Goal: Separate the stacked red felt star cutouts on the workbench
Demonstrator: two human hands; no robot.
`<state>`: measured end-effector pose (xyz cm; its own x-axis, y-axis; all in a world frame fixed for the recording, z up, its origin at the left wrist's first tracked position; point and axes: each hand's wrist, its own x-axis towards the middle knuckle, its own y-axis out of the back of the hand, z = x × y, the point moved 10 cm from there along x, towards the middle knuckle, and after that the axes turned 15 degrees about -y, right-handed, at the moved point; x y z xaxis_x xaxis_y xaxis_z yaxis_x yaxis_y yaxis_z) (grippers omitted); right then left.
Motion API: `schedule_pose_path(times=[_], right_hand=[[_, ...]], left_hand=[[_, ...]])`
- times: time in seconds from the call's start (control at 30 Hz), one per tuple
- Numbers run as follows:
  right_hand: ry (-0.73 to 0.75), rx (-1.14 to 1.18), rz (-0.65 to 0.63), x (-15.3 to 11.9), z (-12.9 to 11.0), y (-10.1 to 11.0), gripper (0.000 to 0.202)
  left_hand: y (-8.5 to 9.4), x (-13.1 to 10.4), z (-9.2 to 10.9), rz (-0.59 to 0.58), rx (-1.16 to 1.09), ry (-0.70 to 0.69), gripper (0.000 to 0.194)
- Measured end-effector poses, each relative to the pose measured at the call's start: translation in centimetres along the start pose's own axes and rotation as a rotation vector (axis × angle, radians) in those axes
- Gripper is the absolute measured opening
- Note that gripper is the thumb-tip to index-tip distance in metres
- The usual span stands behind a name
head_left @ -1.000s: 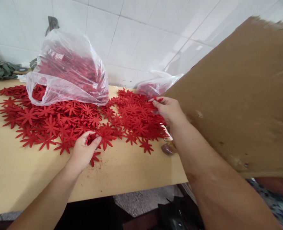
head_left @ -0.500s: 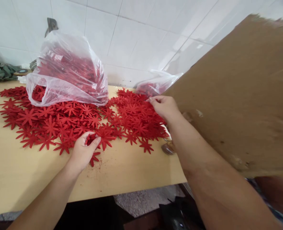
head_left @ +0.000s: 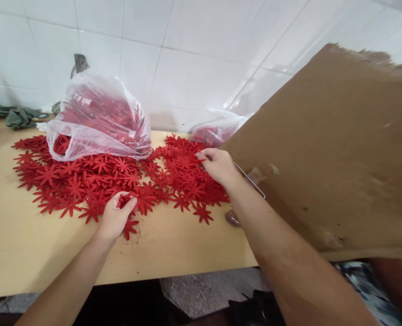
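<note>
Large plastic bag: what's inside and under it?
Red pieces show through the bag. Red flower-shaped cutouts lie along its front edge; what is directly underneath is covered.

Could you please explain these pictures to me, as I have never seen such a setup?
No machine appears here: these are a person's two bare hands, and every picture comes from one camera worn on the head, looking forward and down. On the pale table lie many red flower-shaped pieces, with a translucent plastic bag of red contents among them and another bag near the tiled wall. A brown board fills the right side. The left hand pinches some red pieces; the right hand is over others, but whether it grips one is hard to tell.
</note>
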<state>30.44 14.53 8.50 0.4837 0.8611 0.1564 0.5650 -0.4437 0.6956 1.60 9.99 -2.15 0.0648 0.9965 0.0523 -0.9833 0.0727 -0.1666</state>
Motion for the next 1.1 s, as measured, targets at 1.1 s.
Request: schedule_pose_path(times=[1.1], right_hand=[[-0.008,0.074,-0.210,-3.9,0.4,0.0,0.047]], left_hand=[[-15.9,5.9,-0.1,-0.165,-0.157,-0.032,0.013]])
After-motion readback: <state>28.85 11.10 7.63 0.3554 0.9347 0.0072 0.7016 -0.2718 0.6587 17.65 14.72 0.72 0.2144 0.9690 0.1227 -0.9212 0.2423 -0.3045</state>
